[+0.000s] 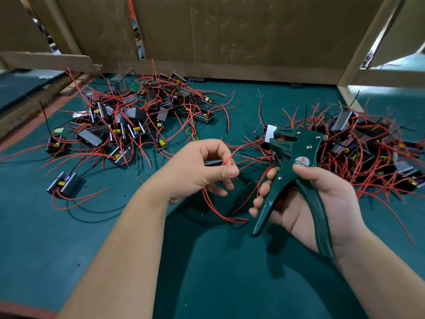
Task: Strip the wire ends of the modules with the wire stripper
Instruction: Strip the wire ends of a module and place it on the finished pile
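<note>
Two bare hands over one dark green mat (69, 238). Left hand (197, 171), near centre: thumb and forefinger pressed together on one red wire (230, 157), other three fingers loosely curled beneath. Wire tip pointing right toward the tool, the rest looping down near and right of the wrist. Just behind those fingers, one dark block, mostly hidden; cannot tell whether a module. Right hand (322, 203), right of centre: grips one green wire stripper (292, 171), four fingers curled round the left handle, thumb laid across the body beside the round label, second handle lying along the palm. Two handles spread wide apart, head pointing far and left; cannot tell how far the jaws stand parted. Wire tip and stripper head apart, not touching. Two heaps of modules on the mat: left heap (128, 118) at far left, right heap (358, 148) just behind the stripper, both tangled in red wires and a few black ones, too many to count. Two more modules lying apart from the left heap: lone module (64, 183) at near left with red wires curling off it, edge module (55, 143) farther left. Tiny red specks scattered across the mat. Beyond, one cardboard wall (230, 31) and one pale wooden post (363, 47) at far right.
</note>
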Demonstrator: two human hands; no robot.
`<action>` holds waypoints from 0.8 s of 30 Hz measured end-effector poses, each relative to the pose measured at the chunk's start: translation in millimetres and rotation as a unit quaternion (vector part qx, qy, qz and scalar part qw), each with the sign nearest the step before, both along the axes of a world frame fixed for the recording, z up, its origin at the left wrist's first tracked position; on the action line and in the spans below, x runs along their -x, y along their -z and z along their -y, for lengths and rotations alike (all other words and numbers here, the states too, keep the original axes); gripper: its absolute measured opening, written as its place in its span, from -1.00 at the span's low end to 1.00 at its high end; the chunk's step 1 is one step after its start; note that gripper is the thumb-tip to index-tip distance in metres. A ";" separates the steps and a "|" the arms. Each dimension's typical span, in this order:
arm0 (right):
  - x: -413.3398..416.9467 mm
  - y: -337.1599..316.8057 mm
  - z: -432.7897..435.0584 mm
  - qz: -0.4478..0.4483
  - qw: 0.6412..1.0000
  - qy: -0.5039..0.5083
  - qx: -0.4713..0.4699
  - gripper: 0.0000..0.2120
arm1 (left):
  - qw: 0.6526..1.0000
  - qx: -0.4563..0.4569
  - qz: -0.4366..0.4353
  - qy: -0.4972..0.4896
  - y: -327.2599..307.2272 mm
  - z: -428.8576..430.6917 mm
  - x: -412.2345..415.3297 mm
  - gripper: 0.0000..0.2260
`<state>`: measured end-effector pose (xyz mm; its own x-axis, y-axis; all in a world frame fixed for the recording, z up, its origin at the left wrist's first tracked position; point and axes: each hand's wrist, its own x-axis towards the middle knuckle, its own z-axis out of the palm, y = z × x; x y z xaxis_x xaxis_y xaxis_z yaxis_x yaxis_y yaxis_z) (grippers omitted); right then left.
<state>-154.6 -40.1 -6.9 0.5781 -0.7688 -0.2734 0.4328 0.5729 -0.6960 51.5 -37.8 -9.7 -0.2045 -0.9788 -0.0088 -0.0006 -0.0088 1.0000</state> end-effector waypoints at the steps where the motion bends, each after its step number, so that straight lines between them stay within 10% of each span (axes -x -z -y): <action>1: 1.1 -0.7 0.5 -0.001 1.000 -0.006 -0.003 -0.67 | 1.000 0.010 0.001 -0.010 -1.1 0.1 -0.2 -0.81; 24: 11.5 -2.8 -4.6 0.014 0.969 -0.244 0.036 -0.56 | 0.998 0.043 0.012 -0.054 -9.5 -4.6 -4.5 -0.95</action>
